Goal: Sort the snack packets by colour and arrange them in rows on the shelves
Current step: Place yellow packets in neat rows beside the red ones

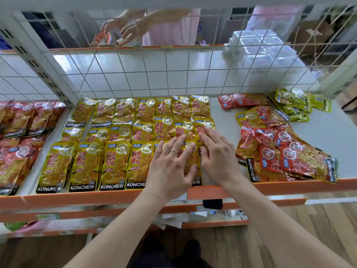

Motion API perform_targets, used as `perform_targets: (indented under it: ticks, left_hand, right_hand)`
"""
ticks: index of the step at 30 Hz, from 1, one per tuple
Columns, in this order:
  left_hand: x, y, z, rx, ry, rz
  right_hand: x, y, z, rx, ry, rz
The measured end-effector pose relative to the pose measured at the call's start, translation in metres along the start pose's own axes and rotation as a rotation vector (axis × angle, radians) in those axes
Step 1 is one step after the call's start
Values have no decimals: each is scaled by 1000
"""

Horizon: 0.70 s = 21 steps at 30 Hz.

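Yellow snack packets [114, 163] lie in three rows across the middle of the white shelf [320, 136]. My left hand [172, 167] lies flat on a yellow packet [190, 161] at the right end of the front row, fingers spread. My right hand [216, 153] rests beside it, fingers straight, touching the yellow packets at the rows' right end. Red packets [286, 157] sit in a loose heap at the right. Green packets [295, 103] are piled at the back right. More red packets [23, 132] fill the neighbouring shelf on the left.
A white wire grid [173, 74] backs the shelf. The orange front lip [116, 198] runs under my wrists, with lower shelves below it. Behind the grid another person's hands [125, 26] reach over a far shelf, and clear plastic boxes [260, 49] are stacked there.
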State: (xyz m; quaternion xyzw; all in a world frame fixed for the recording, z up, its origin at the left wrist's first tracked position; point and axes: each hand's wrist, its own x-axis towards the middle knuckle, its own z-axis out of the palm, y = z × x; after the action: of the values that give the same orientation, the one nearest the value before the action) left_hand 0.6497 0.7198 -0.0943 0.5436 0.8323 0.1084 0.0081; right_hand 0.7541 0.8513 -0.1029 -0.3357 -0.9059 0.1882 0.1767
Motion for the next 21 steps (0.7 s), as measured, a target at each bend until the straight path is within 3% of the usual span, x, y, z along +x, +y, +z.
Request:
perform_targets:
  ticks: [14, 21]
  left_hand:
    - [-6, -1, -4, -75, 122, 38]
    - [-9, 14, -11, -119, 204, 141]
  right_hand:
    - [-24, -5, -31, -4, 43, -67]
    - [-56, 15, -72, -16, 122, 47]
